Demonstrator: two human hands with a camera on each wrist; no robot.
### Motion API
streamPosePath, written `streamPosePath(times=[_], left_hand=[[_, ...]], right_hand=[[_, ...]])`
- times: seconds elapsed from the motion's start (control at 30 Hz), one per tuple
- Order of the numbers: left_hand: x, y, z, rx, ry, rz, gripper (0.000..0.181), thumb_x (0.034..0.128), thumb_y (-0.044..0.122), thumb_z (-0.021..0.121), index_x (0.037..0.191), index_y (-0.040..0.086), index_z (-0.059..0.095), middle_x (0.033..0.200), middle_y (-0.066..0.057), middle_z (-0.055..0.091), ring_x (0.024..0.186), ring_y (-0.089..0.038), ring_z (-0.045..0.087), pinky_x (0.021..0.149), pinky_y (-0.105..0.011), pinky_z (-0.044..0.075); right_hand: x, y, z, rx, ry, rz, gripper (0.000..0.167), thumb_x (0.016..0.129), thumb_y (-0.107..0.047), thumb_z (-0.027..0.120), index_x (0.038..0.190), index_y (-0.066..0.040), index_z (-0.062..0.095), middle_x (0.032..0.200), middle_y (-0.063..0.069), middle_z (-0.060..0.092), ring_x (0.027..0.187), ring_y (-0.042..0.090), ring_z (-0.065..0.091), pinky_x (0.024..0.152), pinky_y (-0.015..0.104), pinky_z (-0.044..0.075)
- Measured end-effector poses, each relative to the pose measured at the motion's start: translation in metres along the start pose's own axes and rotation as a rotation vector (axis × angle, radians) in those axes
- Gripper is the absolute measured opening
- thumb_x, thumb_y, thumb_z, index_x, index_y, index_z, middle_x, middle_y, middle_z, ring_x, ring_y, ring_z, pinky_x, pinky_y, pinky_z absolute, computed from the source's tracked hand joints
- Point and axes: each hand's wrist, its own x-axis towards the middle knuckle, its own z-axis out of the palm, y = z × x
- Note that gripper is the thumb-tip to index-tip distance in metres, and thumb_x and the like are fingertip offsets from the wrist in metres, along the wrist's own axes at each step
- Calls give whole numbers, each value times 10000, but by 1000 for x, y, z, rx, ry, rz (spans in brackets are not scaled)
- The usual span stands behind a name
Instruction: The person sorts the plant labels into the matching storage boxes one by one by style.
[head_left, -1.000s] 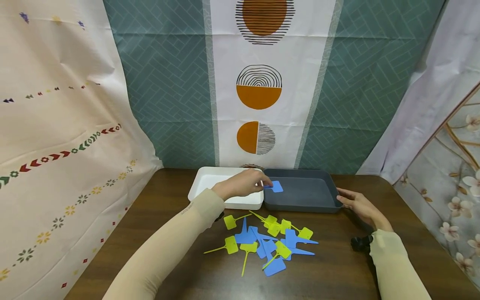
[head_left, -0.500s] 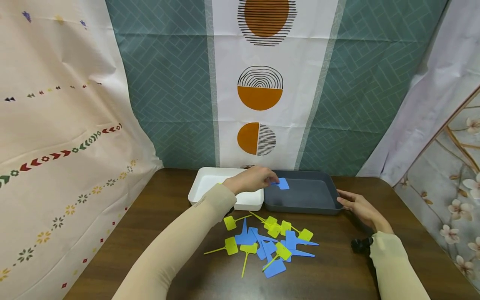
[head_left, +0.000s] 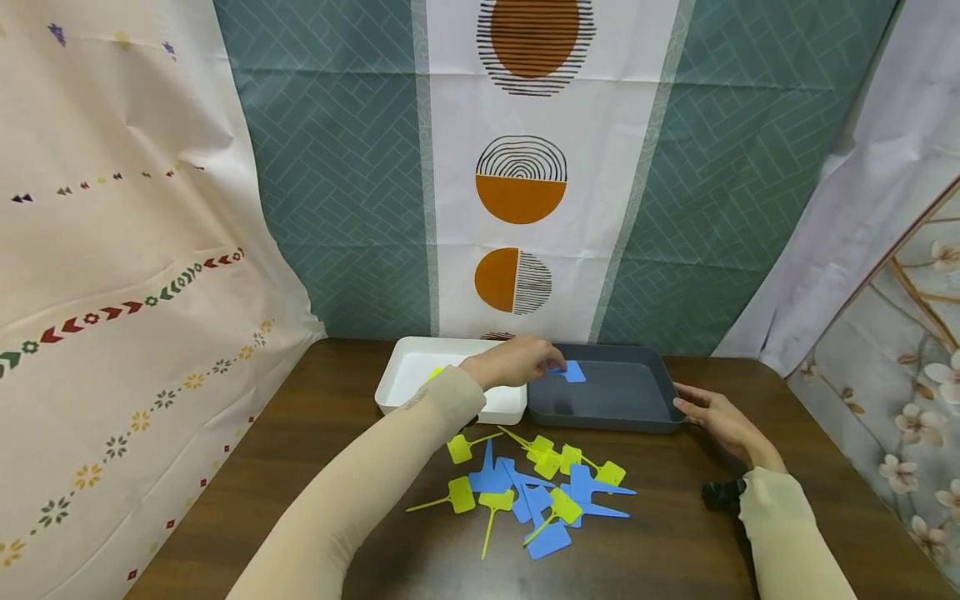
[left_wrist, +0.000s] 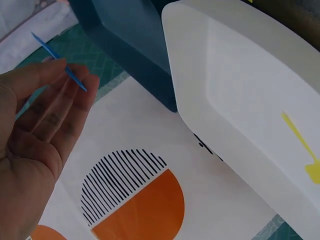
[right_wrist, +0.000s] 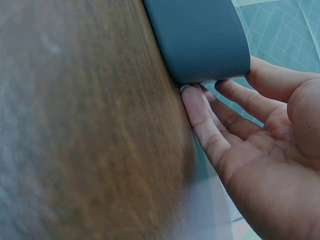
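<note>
The left hand (head_left: pixel 516 362) pinches a blue tag (head_left: pixel 574 372) over the left part of the dark grey tray (head_left: pixel 615 422). In the left wrist view thumb and fingers of that hand (left_wrist: pixel 45 110) hold the tag (left_wrist: pixel 75 79), seen edge-on. At the tray's right end the right hand (head_left: pixel 723 423) touches the wall; in the right wrist view its fingertips (right_wrist: pixel 188 95) rest against the tray's end (right_wrist: pixel 210 55), fingers extended. Blue tags (head_left: pixel 549 540) and yellow tags (head_left: pixel 462 494) lie in a loose pile on the table in front of the trays.
A white tray (head_left: pixel 405 367) stands left of the grey one, side against side, with a yellow tag (left_wrist: pixel 313 171) in it. The brown table (head_left: pixel 315 433) ends at cloth hangings behind and on both sides. The left forearm crosses over the table's left part.
The left hand has moved right with the blue tag, from the border between the trays to over the grey tray. The right hand stays at the tray's end.
</note>
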Motion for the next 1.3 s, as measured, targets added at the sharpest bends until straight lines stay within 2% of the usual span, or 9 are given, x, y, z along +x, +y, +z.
streamPosePath(times=[0.33, 0.47, 0.63, 0.7, 0.8, 0.87, 1.0, 1.1, 1.3], left_hand=[[17, 0, -1, 42, -23, 36, 341, 1021, -8, 614, 1319, 117, 725, 1262, -28, 720, 1136, -165, 661, 976, -234, 513], [25, -3, 1, 5, -33, 26, 348, 1019, -15, 609, 1313, 125, 731, 1260, -16, 723, 1155, -158, 661, 972, -231, 517], [30, -9, 4, -71, -45, 14, 370, 1006, -51, 595, 1303, 118, 736, 1225, -16, 734, 1113, -140, 668, 915, -208, 526], [32, -11, 5, -104, -51, 15, 380, 1000, -71, 587, 1304, 105, 733, 1221, -25, 736, 1093, -138, 673, 896, -197, 528], [34, -15, 8, -143, -55, 20, 383, 991, -87, 591, 1299, 90, 732, 1210, -35, 739, 1057, -128, 680, 866, -181, 531], [36, -17, 10, -163, -58, 19, 381, 987, -90, 595, 1298, 83, 732, 1203, -41, 740, 1038, -124, 682, 851, -175, 532], [41, -22, 11, -215, -69, 10, 372, 979, -86, 613, 1296, 70, 730, 1187, -54, 741, 1027, -122, 681, 837, -183, 541], [45, -25, 12, -248, -81, -5, 365, 981, -76, 623, 1300, 68, 728, 1191, -63, 740, 1031, -120, 681, 840, -184, 544], [52, -30, 15, -274, -78, -32, 351, 982, -67, 645, 1293, 70, 733, 1183, -49, 740, 1018, -119, 679, 846, -179, 544]], right_hand=[[1, 0, 0, 8, 6, -8, 702, 1105, -276, 534, 1601, 103, 213, 1639, 377, 168, 1464, 487, 295, 961, 194, 479], [0, -2, 0, 13, 4, -2, 711, 1105, -280, 531, 1604, 102, 199, 1640, 380, 157, 1477, 516, 255, 965, 198, 475], [1, -2, 0, 13, 7, -3, 709, 1104, -277, 535, 1602, 105, 205, 1638, 379, 167, 1463, 482, 293, 941, 167, 471], [1, -1, -1, 13, 9, -3, 708, 1102, -277, 541, 1602, 103, 213, 1638, 374, 181, 1446, 400, 366, 936, 159, 470], [2, -1, -1, 24, 9, -8, 709, 1098, -275, 550, 1603, 96, 221, 1637, 366, 198, 1367, 178, 475, 936, 155, 469], [2, 0, 0, 35, 7, -11, 711, 1096, -276, 553, 1604, 94, 221, 1638, 362, 203, 1289, 40, 496, 936, 152, 469], [3, 2, -1, 49, 4, -13, 713, 1098, -277, 551, 1605, 95, 214, 1638, 363, 199, 1220, -54, 488, 924, 138, 468], [3, 2, -2, 47, 6, -5, 714, 1098, -283, 551, 1607, 90, 217, 1639, 358, 204, 1256, -1, 498, 918, 131, 467], [3, 2, -2, 26, 7, -2, 709, 1099, -282, 547, 1605, 93, 221, 1634, 363, 213, 1429, 351, 397, 919, 131, 460]])
